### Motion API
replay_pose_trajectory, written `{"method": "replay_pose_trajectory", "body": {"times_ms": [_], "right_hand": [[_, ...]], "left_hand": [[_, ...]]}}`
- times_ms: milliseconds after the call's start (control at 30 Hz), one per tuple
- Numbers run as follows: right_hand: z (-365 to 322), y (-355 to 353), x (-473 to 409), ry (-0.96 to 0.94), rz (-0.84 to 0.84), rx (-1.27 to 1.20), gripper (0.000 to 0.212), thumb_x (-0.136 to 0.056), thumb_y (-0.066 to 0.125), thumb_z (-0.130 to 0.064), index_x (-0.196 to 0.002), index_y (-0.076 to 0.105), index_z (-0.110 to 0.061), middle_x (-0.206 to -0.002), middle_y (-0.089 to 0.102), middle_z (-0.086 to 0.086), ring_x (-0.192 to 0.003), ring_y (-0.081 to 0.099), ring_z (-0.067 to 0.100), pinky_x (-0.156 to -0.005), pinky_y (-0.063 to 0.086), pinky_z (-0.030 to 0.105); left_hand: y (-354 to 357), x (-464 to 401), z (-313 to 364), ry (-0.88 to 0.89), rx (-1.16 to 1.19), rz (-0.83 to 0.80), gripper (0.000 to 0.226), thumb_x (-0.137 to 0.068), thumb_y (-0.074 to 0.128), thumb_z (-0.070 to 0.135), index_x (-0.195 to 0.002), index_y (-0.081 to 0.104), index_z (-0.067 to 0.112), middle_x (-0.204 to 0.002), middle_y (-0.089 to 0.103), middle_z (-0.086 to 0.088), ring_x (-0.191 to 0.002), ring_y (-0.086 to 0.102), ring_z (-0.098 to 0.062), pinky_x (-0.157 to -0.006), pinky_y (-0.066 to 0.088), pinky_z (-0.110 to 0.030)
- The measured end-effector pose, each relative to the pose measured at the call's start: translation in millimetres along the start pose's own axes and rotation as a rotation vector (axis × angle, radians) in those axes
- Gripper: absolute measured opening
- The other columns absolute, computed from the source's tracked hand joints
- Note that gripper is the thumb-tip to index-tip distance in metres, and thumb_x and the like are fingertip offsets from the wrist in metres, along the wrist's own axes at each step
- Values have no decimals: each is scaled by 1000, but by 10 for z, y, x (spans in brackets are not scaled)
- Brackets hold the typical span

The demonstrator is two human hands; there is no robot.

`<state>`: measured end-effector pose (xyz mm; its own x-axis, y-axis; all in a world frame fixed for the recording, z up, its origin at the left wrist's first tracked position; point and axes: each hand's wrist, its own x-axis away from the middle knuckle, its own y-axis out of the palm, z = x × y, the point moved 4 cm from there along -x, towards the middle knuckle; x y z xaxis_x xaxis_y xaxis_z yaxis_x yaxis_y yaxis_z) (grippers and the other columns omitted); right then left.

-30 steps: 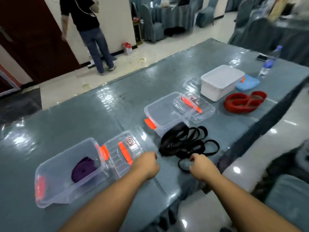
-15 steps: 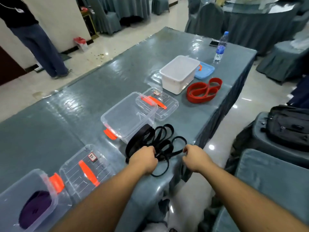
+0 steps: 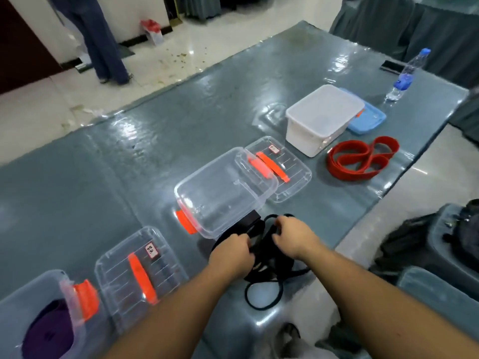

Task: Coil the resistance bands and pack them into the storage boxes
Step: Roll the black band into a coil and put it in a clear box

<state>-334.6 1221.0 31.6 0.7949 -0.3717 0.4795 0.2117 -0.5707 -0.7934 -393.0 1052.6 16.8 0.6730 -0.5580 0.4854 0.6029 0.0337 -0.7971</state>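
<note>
Your left hand (image 3: 230, 255) and right hand (image 3: 293, 237) both clutch the black bands (image 3: 261, 257), bunched at the table (image 3: 103, 177) edge beside the clear box (image 3: 223, 190). They look limp, stretchy, tangle-prone; gather loops together mid-bundle.

Black bands (image 3: 261, 257), tangled. Red band (image 3: 361, 159), solid colour. Purple band (image 3: 49, 335) in the near-left box (image 3: 33, 286), which is clear with orange latch. Middle clear box (image 3: 223, 193): orange latches. Two clear lids (image 3: 137, 270) (image 3: 285, 169), each with an orange strip and a small white label, print unreadable. White opaque box (image 3: 321, 117), light blue lid (image 3: 368, 120). Table (image 3: 129, 156) glossy grey-blue. Bottle (image 3: 407, 73) clear, blue cap.
</note>
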Motion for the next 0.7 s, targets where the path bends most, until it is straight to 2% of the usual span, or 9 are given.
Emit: {"method": "replay_pose_trajectory", "body": {"times_ms": [133,233,300,400,467,567,633,700], "right_hand": [[-81,111,-367,-71,-61,48,35,-87,60,-31,-119,58,-16,-121,67,13,-113,62,34,-91,52,38],[-125,180,-575,-125,-122,105,53,-88,64,-37,-136,51,-17,-132,63,14,-123,59,35,-100,50,41],[-132,218,-679,-166,-168,117,61,-89,65,-39,-142,45,-17,-135,60,14,-126,58,36,-102,49,44],[-93,230,-804,-221,-236,99,62,-89,68,-38,-142,45,-16,-133,63,14,-123,60,36,-101,50,43],[-55,233,-876,-239,-292,69,62,-88,70,-38,-141,47,-17,-130,66,12,-119,62,35,-100,51,42],[-18,258,-962,-265,-332,5,61,-90,70,-39,-143,49,-18,-125,69,10,-115,65,33,-97,53,39],[-2,272,-987,-267,-316,-58,53,-94,67,-33,-143,51,-19,-123,71,11,-112,66,32,-93,52,37],[-10,268,-984,-294,-282,-97,45,-98,61,-26,-141,54,-19,-117,73,12,-106,67,34,-91,54,39]], "left_hand": [[48,-29,-237,-132,39,-15,33,-88,53,30,-119,61,23,-121,63,-2,-107,64,-27,-84,55,-39],[58,1,-353,-259,96,5,31,-87,54,28,-116,63,23,-120,65,-2,-107,66,-27,-83,55,-38],[59,69,-400,-361,150,24,26,-84,54,26,-107,65,22,-115,69,-3,-102,67,-28,-81,56,-37],[105,225,-472,-561,232,94,20,-86,55,24,-103,64,19,-113,69,-7,-103,67,-31,-81,53,-37],[171,341,-520,-706,297,183,27,-88,60,27,-114,60,18,-121,64,-10,-112,63,-33,-89,52,-39],[316,413,-496,-827,409,257,47,-88,65,26,-133,53,20,-130,62,-12,-120,61,-34,-96,49,-40],[375,416,-427,-887,483,312,51,-87,66,20,-136,50,22,-128,65,-13,-118,63,-35,-94,50,-40],[403,426,-366,-959,569,374,44,-87,67,17,-127,50,21,-121,67,-12,-109,65,-34,-87,49,-36]]}}
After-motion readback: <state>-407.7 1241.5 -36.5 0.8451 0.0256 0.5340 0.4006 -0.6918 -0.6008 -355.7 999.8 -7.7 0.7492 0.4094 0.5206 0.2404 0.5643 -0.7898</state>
